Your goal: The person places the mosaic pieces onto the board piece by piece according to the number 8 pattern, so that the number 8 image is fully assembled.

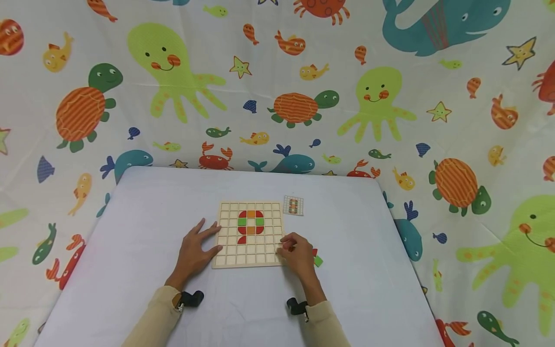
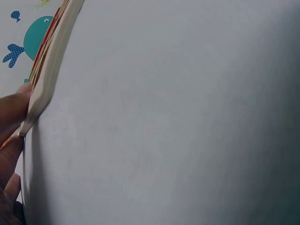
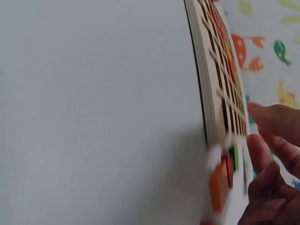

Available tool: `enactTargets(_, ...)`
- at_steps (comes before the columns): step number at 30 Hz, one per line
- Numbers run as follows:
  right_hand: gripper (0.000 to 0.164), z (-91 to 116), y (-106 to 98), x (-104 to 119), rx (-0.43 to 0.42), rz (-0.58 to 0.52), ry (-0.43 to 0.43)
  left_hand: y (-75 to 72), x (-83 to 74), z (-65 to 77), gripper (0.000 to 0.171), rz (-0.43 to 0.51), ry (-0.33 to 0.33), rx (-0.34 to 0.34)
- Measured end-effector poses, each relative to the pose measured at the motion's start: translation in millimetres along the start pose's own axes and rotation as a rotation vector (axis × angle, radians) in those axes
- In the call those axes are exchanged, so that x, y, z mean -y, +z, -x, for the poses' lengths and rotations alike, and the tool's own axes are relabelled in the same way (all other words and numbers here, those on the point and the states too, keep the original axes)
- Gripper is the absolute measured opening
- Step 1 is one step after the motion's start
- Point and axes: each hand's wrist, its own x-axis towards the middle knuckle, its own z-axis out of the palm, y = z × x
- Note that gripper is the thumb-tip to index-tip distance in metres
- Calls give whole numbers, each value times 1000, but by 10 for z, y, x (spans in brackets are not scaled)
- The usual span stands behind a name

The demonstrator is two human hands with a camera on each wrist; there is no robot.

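A square wooden grid board lies on the white table. Red rounded, orange and green tiles form a ring in its cells. One red quarter-round tile sits just below the ring's left side. My left hand rests with spread fingers against the board's left edge, fingertips touching it in the left wrist view. By the board's lower right edge is my right hand, its fingers bent and thumb near the index finger. A reddish patch shows between them, but whether it is a tile is unclear.
Loose red and green tiles lie right of the right hand; an orange tile is blurred in the right wrist view. A small pattern card lies beyond the board's upper right corner. A cloth printed with sea animals hangs behind the table.
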Motion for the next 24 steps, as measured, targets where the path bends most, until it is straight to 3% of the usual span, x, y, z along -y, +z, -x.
enactTargets(5,28,89,-248,-173,-53,75,84,-8,-16,2,61,1,-8,3)
enactTargets(9,29,132,-335,-252,-56,169,100,-3,-29,-1,61,9,-14,6)
enactTargets(16,28,166,-340,-269,-24,284,97,-6,-28,-6,62,1,-35,23)
enactTargets(24,23,182,-327,-233,14,269,83,-14,-42,3,62,5,-31,20)
